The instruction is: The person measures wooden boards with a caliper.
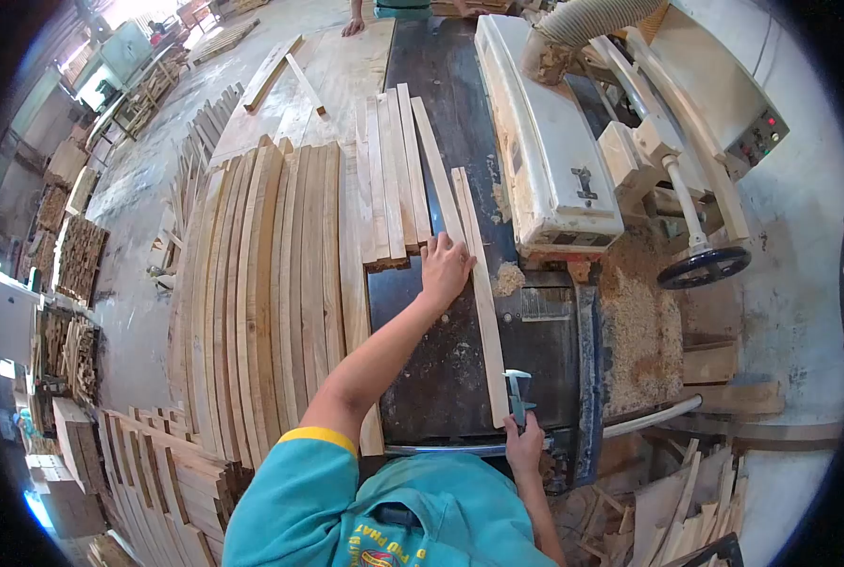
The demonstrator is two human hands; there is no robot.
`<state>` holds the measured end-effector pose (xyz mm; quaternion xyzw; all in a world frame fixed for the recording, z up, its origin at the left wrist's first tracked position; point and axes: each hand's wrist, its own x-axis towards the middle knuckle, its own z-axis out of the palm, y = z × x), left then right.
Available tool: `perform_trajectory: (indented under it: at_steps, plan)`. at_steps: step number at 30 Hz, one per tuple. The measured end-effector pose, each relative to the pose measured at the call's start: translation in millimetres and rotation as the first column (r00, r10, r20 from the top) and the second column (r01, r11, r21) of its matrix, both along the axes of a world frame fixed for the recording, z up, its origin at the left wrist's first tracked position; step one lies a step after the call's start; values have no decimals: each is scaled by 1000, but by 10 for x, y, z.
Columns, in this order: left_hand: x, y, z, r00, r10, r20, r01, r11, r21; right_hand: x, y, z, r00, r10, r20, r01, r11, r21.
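Observation:
My left hand (446,269) reaches forward over the dark machine table, its fingers curled over the near end of a slanting wooden strip (438,170). Alongside its wrist lies a longer wooden strip (484,312), which runs back toward me. Close to my body, my right hand (524,442) grips a caliper (517,397) with the jaws pointing up. Those jaws overlap the near end of the longer strip in this view. A row of pale strips (391,180) lies side by side just left of my left hand.
A tall stack of boards (271,283) stands to the left. On the right is a white machine (554,142) with a hose (583,33), a black handwheel (704,268) and sawdust (639,321) below. Another person's hand (353,27) rests on the far table.

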<state>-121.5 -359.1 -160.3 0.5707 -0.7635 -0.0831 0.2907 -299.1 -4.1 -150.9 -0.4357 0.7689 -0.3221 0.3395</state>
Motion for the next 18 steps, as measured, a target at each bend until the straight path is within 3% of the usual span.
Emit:
perform_trajectory:
  at_steps: [12, 15, 18]
  plan:
    - [46, 2103, 96, 964, -90, -249, 132, 979, 155, -185, -151, 66, 966, 256, -35, -258, 962, -90]
    - [99, 2436, 61, 930, -113, -351, 186, 965, 183, -164, -212, 13, 962, 269, -45, -272, 942, -198]
    - [102, 2477, 77, 927, -105, -361, 199, 952, 233, -115, -307, 0, 957, 290, -22, -289, 941, -175]
